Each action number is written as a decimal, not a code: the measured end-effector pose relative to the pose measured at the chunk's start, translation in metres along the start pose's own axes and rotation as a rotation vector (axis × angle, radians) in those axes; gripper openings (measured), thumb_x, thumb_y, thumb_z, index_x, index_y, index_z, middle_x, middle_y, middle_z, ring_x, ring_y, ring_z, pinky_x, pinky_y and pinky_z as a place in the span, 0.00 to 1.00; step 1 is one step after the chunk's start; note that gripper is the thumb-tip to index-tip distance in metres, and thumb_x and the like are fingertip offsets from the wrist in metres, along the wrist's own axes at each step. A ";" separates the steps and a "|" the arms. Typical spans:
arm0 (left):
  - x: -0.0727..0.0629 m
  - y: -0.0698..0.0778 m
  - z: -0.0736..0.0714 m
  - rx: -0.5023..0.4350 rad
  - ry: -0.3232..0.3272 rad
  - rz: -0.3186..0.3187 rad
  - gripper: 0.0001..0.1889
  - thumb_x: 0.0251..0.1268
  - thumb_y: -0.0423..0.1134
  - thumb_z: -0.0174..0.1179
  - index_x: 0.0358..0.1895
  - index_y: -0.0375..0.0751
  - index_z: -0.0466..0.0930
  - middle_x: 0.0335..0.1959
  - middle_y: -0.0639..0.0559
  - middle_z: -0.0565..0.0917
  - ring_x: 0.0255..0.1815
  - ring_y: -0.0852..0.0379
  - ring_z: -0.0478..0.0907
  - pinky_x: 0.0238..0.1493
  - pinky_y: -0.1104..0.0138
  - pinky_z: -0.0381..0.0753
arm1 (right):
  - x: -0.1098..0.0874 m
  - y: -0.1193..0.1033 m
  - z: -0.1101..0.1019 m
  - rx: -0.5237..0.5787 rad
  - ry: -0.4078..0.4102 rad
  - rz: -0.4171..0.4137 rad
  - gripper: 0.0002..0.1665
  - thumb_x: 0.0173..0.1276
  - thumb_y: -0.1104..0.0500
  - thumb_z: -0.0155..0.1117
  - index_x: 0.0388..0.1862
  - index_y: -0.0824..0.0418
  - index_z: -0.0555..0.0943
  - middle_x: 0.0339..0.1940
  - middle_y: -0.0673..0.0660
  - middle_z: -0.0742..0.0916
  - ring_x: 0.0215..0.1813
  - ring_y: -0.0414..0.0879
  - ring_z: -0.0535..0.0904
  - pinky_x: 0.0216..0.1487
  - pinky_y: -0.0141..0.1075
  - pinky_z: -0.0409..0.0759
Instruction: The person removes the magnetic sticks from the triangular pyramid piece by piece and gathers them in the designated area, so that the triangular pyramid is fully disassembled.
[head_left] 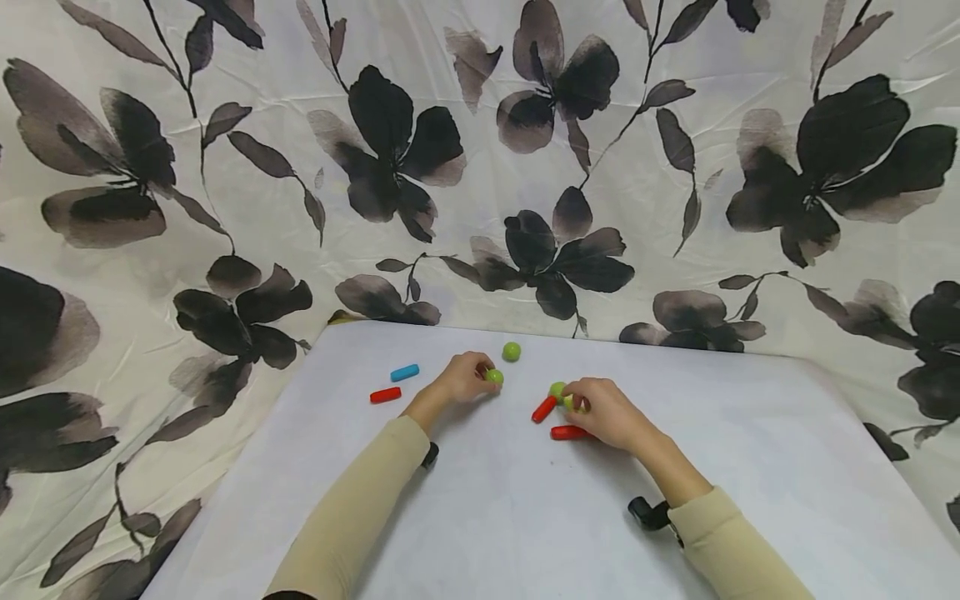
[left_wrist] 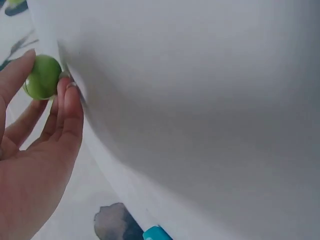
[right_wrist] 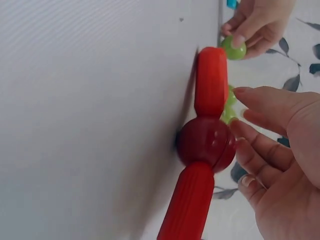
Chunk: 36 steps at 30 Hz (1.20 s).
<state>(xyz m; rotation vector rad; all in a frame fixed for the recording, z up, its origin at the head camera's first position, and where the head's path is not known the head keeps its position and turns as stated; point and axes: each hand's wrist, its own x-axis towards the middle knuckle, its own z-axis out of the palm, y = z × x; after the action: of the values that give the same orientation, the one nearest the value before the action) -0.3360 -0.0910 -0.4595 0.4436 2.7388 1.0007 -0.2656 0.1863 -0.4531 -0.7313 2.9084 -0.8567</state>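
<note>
My left hand (head_left: pixel 467 377) pinches a green ball (left_wrist: pixel 44 77) between thumb and fingers, close over the white table. My right hand (head_left: pixel 606 410) is over a small cluster of pieces, fingers partly curled. At its fingertips is a yellow-green ball (head_left: pixel 572 403), beside another green ball (head_left: pixel 557 389); I cannot tell whether the fingers grip it. A red stick (head_left: pixel 544 408) slants from that second ball. In the right wrist view, a red stick (right_wrist: pixel 211 82), a dark red ball (right_wrist: pixel 205 142) and another red stick (right_wrist: pixel 187 202) form a line beside the right fingers.
A loose green ball (head_left: pixel 512 352) lies behind the left hand. To the left are a blue stick (head_left: pixel 405 372) and a red stick (head_left: pixel 386 395). Beyond the white tabletop (head_left: pixel 480 517) hangs a flower-patterned cloth (head_left: pixel 480 175).
</note>
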 end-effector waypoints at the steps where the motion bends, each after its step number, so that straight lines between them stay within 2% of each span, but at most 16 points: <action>1: 0.003 -0.001 -0.001 -0.003 0.009 -0.010 0.17 0.64 0.38 0.72 0.53 0.34 0.82 0.41 0.46 0.81 0.43 0.52 0.75 0.50 0.60 0.76 | -0.001 0.001 0.000 0.003 -0.003 0.009 0.16 0.65 0.65 0.72 0.51 0.65 0.86 0.31 0.49 0.82 0.33 0.43 0.74 0.36 0.36 0.75; 9: 0.024 -0.005 0.002 -0.033 0.097 -0.061 0.19 0.64 0.37 0.71 0.54 0.32 0.81 0.45 0.42 0.82 0.47 0.48 0.76 0.54 0.57 0.77 | -0.004 0.005 0.004 0.023 0.004 0.030 0.18 0.65 0.63 0.74 0.53 0.65 0.86 0.32 0.49 0.81 0.35 0.44 0.73 0.35 0.35 0.75; 14: 0.033 -0.006 0.001 -0.048 0.139 -0.087 0.20 0.64 0.37 0.71 0.55 0.31 0.81 0.47 0.40 0.82 0.49 0.46 0.77 0.57 0.56 0.76 | -0.004 0.006 0.004 0.033 0.013 0.028 0.18 0.65 0.63 0.74 0.53 0.66 0.85 0.31 0.49 0.81 0.35 0.44 0.73 0.35 0.35 0.75; 21: 0.037 -0.009 -0.002 -0.057 0.185 -0.118 0.20 0.64 0.35 0.71 0.56 0.29 0.79 0.48 0.38 0.82 0.51 0.44 0.77 0.58 0.55 0.76 | -0.004 0.007 0.003 0.046 0.020 0.039 0.18 0.65 0.63 0.74 0.53 0.66 0.85 0.31 0.50 0.81 0.34 0.45 0.73 0.34 0.35 0.75; 29: 0.039 -0.009 -0.003 -0.076 0.179 -0.145 0.22 0.65 0.36 0.70 0.58 0.29 0.77 0.50 0.38 0.81 0.53 0.44 0.77 0.59 0.55 0.76 | -0.001 0.008 0.001 0.044 0.025 0.036 0.18 0.65 0.64 0.74 0.53 0.67 0.84 0.29 0.51 0.80 0.32 0.44 0.72 0.33 0.35 0.73; 36: 0.037 -0.009 -0.005 -0.066 0.176 -0.144 0.25 0.65 0.37 0.70 0.61 0.30 0.75 0.52 0.37 0.81 0.53 0.43 0.77 0.60 0.54 0.75 | 0.001 0.011 -0.001 0.052 0.024 0.053 0.19 0.66 0.64 0.73 0.55 0.68 0.84 0.30 0.51 0.80 0.32 0.44 0.73 0.34 0.35 0.72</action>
<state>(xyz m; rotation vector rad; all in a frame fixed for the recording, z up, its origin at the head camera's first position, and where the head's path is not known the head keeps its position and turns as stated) -0.3738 -0.0879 -0.4650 0.1510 2.8314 1.1381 -0.2709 0.1947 -0.4575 -0.6411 2.8995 -0.9381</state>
